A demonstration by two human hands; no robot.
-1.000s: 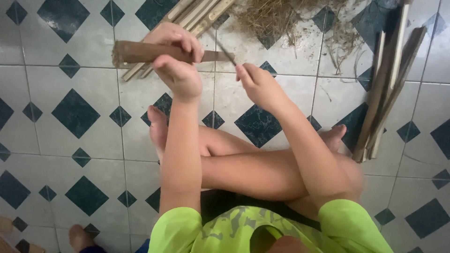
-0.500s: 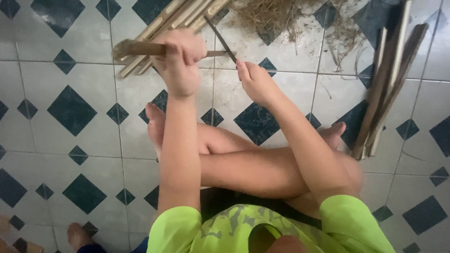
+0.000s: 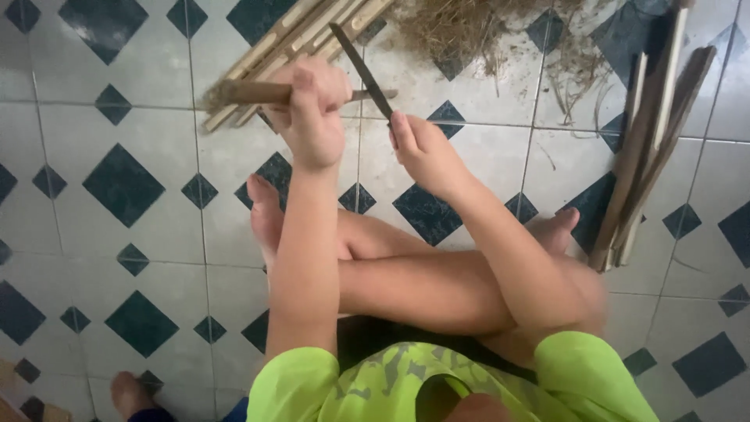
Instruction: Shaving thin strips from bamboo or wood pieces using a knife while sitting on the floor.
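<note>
fingers of the left hand [image 3: 312, 109] wrap a bamboo stick [image 3: 250, 92]; right hand [image 3: 426, 152] grips a knife [image 3: 363, 69], handle hidden.

The left hand [image 3: 312, 105] has slid up the frame with its stick [image 3: 258, 92], which a second ago lay level and lower; now its left end sits over the bundle of strips [image 3: 312, 35]. The right hand [image 3: 426, 152] has lifted too, and the blade [image 3: 361, 69] has swung from lying almost flat along the stick to standing steep, tip pointing up and left, crossing the stick's right end. The view has drifted, showing more debris [image 3: 461, 27]
</note>
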